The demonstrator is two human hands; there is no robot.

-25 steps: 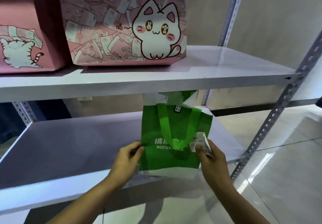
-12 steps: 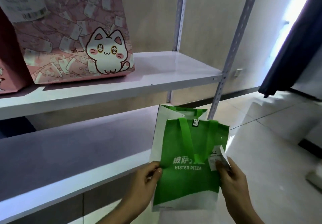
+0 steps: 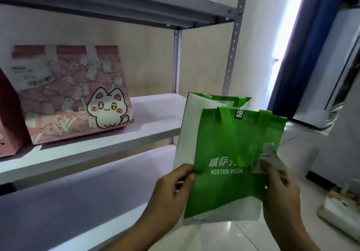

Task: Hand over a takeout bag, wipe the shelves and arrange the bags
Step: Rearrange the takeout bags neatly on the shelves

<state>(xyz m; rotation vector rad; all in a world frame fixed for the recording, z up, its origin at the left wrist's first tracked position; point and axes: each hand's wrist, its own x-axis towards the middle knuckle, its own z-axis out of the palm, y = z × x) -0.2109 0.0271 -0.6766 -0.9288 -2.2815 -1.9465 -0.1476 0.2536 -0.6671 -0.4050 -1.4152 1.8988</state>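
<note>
Pinching green bag btwn both hands' fingers

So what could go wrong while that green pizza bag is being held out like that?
The green bag is pinched only at its side edges by the left hand and right hand, nothing under it, so it might slip. The receipt under the right thumb looks loose and could tear or drop. Turning back, the bag might brush the pink cat bag.
</note>
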